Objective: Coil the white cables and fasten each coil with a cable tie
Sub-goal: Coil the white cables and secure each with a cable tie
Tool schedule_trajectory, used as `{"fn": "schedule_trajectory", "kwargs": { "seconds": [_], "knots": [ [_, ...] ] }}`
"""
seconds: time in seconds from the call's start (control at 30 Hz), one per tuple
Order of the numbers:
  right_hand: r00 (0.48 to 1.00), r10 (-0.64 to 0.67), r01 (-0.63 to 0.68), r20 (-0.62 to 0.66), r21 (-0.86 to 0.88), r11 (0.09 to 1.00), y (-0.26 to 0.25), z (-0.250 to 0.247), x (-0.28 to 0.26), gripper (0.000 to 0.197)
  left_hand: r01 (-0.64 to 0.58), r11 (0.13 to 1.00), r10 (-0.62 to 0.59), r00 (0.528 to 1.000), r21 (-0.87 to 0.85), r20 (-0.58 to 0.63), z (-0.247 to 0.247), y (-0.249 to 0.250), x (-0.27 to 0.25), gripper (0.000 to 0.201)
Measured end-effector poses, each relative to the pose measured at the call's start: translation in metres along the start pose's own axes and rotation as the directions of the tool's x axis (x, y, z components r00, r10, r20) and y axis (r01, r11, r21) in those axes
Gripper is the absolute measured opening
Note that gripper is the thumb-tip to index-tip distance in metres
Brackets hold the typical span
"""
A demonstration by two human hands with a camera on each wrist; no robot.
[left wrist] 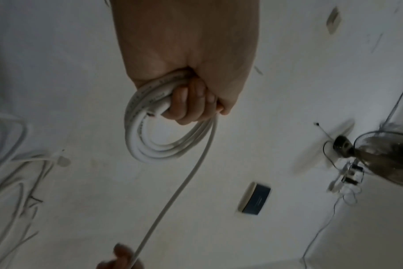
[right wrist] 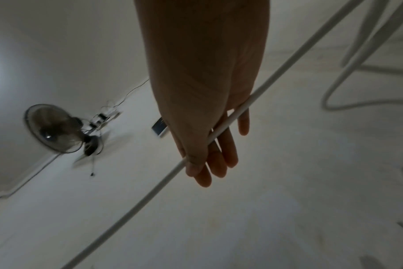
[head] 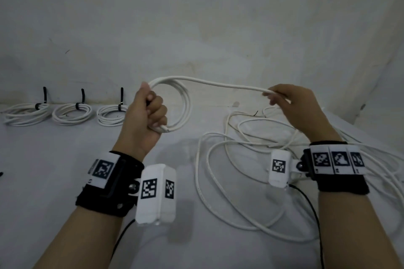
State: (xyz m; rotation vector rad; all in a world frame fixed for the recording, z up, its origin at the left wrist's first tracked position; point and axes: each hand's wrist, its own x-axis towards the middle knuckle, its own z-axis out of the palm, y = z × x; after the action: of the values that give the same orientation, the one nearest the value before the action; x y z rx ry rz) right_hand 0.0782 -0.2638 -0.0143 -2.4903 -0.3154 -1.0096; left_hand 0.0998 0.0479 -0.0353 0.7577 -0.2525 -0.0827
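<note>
White cable [head: 209, 84]: head view, left hand [head: 145, 116] is fisting the coil [head: 179, 107]; the free run is stretching rightward to the right hand [head: 293, 105], which is pinching it above loose cable on the counter [head: 65, 159]. Left wrist view: fingers [left wrist: 186, 107] are wrapping several loops. Right wrist view: thumb and fingers [right wrist: 219, 160] are lightly clasping the strand.
</note>
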Motion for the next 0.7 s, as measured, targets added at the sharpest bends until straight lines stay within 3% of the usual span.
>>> {"fn": "schedule_trajectory", "kwargs": {
  "seconds": [0.13,0.43,0.5,0.57,0.7],
  "knots": [
    [0.993,0.037,-0.045,-0.116,-0.067,0.997,0.032,-0.008,-0.004,0.018,-0.035,0.999,0.033,0.999,-0.039,-0.034,-0.013,0.009,0.005,0.041],
    [0.944,-0.214,0.158,-0.251,-0.223,0.962,0.015,-0.043,0.054,0.031,-0.033,0.996,0.029,0.998,-0.085,-0.050,-0.012,0.000,0.007,0.043],
    [0.967,-0.193,0.153,-0.169,-0.226,0.962,0.008,-0.047,0.057,0.024,-0.044,0.994,0.038,0.998,-0.102,-0.051,-0.012,0.000,0.007,0.044],
    [0.995,-0.103,0.100,-0.008,-0.171,0.980,-0.001,-0.039,0.050,0.026,-0.051,0.992,0.046,0.998,-0.120,-0.049,-0.011,0.002,0.006,0.050],
    [0.980,-0.034,0.053,0.198,-0.093,0.994,-0.013,-0.005,0.028,0.021,-0.059,0.988,0.053,0.998,-0.141,-0.044,-0.006,0.003,0.004,0.051]
  ]
}}
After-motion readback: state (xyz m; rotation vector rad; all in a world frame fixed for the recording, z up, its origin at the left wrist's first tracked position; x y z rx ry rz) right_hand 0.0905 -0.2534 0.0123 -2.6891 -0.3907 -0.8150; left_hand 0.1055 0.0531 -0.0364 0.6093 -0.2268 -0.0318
